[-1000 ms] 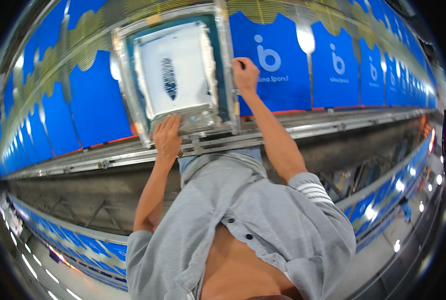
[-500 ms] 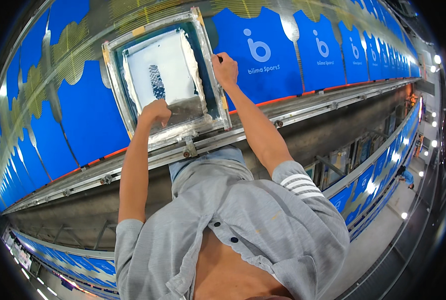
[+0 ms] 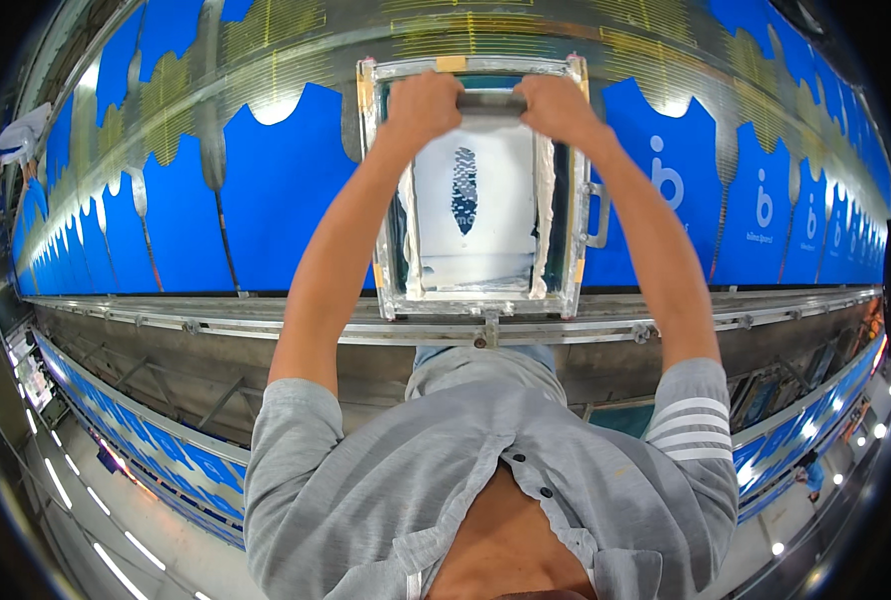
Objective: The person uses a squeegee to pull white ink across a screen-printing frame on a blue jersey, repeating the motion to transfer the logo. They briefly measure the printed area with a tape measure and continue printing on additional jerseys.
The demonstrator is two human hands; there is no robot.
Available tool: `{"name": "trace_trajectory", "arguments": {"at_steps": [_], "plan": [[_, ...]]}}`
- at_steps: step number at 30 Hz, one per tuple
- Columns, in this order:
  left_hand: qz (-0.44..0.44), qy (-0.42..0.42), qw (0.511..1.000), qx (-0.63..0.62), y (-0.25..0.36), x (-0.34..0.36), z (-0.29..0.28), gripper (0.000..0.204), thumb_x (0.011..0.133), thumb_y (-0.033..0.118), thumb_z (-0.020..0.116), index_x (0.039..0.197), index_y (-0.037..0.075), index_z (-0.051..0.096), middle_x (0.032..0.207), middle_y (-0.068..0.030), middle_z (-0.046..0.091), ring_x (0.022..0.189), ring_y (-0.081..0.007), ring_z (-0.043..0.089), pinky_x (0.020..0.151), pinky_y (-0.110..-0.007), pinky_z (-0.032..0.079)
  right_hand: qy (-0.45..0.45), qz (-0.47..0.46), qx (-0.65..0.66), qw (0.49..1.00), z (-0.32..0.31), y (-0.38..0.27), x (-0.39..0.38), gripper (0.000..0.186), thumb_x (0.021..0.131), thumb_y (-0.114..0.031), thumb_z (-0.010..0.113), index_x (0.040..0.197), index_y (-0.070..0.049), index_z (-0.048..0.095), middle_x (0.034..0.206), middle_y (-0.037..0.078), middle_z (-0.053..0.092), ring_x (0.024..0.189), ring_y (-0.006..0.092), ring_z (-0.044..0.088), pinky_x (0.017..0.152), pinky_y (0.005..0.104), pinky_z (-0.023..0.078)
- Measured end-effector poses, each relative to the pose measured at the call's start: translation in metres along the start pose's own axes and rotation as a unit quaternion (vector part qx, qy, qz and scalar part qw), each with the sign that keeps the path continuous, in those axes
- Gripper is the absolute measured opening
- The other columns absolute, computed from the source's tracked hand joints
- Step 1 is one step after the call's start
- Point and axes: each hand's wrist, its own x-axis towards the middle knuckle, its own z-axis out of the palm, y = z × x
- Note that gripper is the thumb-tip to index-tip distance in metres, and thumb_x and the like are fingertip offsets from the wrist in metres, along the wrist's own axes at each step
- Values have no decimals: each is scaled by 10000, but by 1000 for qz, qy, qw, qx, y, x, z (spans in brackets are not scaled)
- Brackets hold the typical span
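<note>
A metal-edged printing screen [image 3: 536, 305] lies over the blue fabric pieces. White ink [image 3: 506, 190] covers its middle around a dark, leaf-shaped pattern [image 3: 464, 190], with thick ink streaks along both sides. At the far end of the screen, a squeegee with a dark grey bar [image 3: 492, 102] lies crosswise. My left hand [image 3: 426, 106] is closed round its left part, and my right hand [image 3: 560, 104] grips its right part. The squeegee's ends are hidden by my hands. On the screen's right side a metal handle [image 3: 597, 215] stands free.
Blue garment panels [image 3: 286, 200] line the long table, some on the right bearing a white print. A metal rail [image 3: 216, 323] runs along the near edge. Another person [image 3: 28, 138] is at the far left. A second table with blue panels [image 3: 156, 435] stands behind me.
My left hand has moved from the near part of the screen to its far end. My right hand has left the frame's right side and now grips the squeegee. My view has turned.
</note>
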Motion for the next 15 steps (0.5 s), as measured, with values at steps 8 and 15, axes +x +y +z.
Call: {"name": "trace_trajectory", "arguments": {"at_steps": [8,15], "plan": [[13,51,998,-25,-23,-11,29,328,712,105,613,981,164,790,905,-92,742,830,-349,701,720,-460,558,149,-48,27,987,34,8,-10,227,768,-49,598,963,-87,708,888,69,640,935,291,626,870,443,423],[17,108,990,-83,15,-146,68,314,693,3,609,952,110,753,942,-80,731,825,-312,705,680,-417,564,171,-64,71,981,76,-57,-127,238,680,5,644,910,-49,669,880,79,587,912,285,584,874,410,418]]}}
